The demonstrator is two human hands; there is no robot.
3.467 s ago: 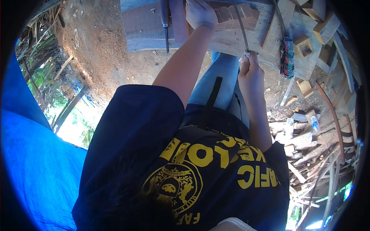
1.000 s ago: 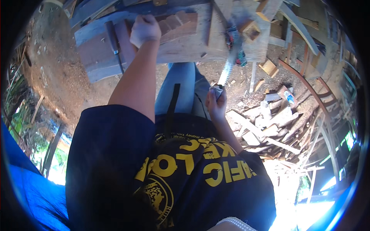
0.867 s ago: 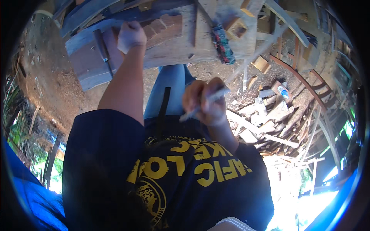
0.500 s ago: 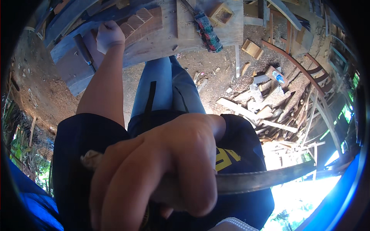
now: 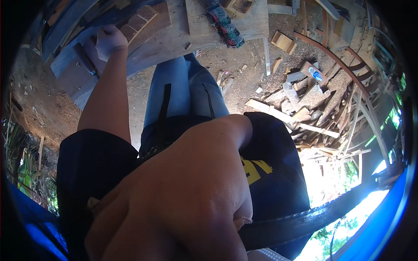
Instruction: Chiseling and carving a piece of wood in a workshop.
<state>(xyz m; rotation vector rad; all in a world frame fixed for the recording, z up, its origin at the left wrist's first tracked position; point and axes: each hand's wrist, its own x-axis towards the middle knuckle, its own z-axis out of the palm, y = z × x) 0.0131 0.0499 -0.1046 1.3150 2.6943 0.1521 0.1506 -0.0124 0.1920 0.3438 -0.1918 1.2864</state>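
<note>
My left hand (image 5: 112, 42) is closed in a fist on the wooden workbench (image 5: 152, 50) at the far left; what its fingers hold, if anything, is hidden. Beside it lies a chisel-like tool (image 5: 85, 59) with a dark handle, and a carved wooden panel (image 5: 150, 24) is just to its right. Large and close in front of my chest, my right hand (image 5: 187, 182) is wrapped round a long, flat, dark strip (image 5: 296, 224), blade-like in shape. The strip runs out to the right, and a pale end shows at the hand's left side. My fingers hide the gripped part.
A rolled patterned cloth (image 5: 224, 26) and an open wooden box (image 5: 239, 6) are on the bench. Wood offcuts (image 5: 305, 104) are heaped on the ground at right, with a bottle (image 5: 315, 75) among them. A curved brown wooden frame (image 5: 333, 61) stands behind the heap.
My right hand has come closer and looks larger, with the strip swung lower and nearer. The view has shifted slightly; my left hand keeps its place on the bench.
</note>
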